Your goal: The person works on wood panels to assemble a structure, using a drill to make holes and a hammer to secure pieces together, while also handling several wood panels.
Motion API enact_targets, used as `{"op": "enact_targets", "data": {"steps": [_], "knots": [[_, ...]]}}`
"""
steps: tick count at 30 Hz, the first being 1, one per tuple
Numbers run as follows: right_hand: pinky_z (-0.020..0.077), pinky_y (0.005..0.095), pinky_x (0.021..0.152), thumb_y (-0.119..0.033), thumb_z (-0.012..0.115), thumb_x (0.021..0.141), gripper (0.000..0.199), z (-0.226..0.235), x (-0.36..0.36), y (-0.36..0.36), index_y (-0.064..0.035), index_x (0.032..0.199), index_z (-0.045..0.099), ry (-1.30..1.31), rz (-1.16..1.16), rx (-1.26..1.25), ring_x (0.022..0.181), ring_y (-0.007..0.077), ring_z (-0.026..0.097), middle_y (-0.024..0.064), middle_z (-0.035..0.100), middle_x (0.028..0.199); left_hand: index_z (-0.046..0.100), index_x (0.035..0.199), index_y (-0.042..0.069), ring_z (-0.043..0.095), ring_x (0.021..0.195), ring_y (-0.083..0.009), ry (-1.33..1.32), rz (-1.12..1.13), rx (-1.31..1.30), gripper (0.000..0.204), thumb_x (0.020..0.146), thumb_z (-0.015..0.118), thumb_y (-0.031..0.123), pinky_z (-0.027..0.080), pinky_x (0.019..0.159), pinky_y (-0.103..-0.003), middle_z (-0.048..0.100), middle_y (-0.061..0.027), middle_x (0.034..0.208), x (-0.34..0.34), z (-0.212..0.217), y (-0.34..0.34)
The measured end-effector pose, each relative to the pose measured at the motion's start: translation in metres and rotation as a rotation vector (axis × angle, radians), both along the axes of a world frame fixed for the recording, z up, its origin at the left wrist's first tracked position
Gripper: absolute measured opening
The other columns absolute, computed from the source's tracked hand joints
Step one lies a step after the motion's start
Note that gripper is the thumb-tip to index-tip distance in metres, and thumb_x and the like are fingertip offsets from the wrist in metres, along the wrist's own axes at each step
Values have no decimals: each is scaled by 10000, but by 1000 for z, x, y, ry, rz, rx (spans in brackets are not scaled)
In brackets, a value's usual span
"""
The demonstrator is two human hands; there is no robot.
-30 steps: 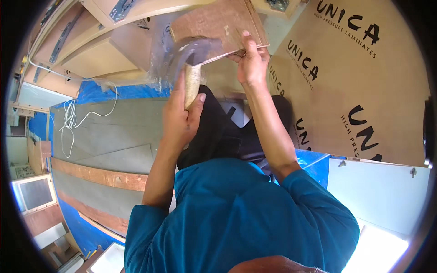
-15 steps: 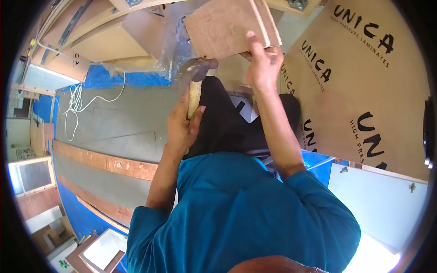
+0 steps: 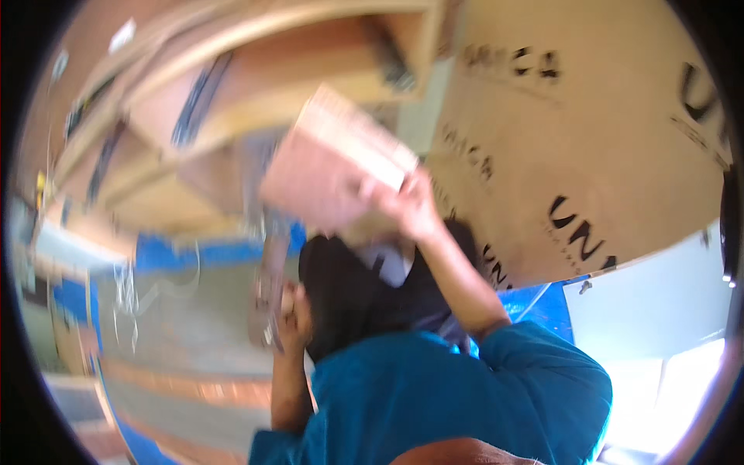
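My right hand [image 3: 407,203] is closed on a pair of small brown wooden boards [image 3: 314,170], thumb across their face and fingers behind. The boards are raised and tilted in front of my knees, their pale edges turned upward. Lower down on the left, beside my dark-trousered leg, my left hand [image 3: 293,314] is closed around a hammer [image 3: 271,271]. Motion smears the hammer into a brownish streak, so its head and handle are hard to tell apart.
Ahead stands a wooden cabinet frame [image 3: 279,35] with dark metal slides [image 3: 200,97]. A large printed brown panel [image 3: 535,155] leans on the right. A white cable [image 3: 126,291] lies on the grey sheet [image 3: 209,306] at left, near blue covering [image 3: 186,253].
The boards have come down, left and closer, turned with their edges up. My left hand and the hammer have dropped lower. The view has tilted up toward the cabinet frame.
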State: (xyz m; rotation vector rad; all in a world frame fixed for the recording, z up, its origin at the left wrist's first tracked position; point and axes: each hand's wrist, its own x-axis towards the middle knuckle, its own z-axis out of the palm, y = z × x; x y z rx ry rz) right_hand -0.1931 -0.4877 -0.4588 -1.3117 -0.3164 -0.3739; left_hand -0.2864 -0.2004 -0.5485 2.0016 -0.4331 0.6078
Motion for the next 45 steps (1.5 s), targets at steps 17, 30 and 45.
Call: {"op": "enact_targets", "data": {"steps": [17, 30, 45], "knots": [[530, 422, 933, -240, 736, 857, 579, -313, 88, -17, 10, 1339, 534, 1002, -503, -412, 1147, 347, 652, 226, 664, 1238, 627, 1306, 11, 669, 1117, -363, -468, 173, 560, 414, 912, 699, 115, 498, 967, -402, 701, -194, 1196, 241, 293, -50], [554, 426, 901, -340, 681, 871, 446, -410, 77, 16, -6, 1167, 701, 1189, -261, -747, 1072, 319, 695, 203, 710, 1161, 690, 1161, -15, 710, 943, -301, -62, 184, 761, 426, 893, 721, 315, 509, 842, -404, 737, -223, 1008, 382, 353, -115], [466, 330, 1002, -225, 744, 916, 673, 51, 175, -127, -24, 1487, 449, -319, -409, -163, 1223, 204, 590, 138, 608, 1360, 674, 1231, 53, 646, 1140, -405, -307, 400, 857, 524, 887, 709, 447, 514, 948, -494, 698, -217, 1188, 375, 345, -129]]}}
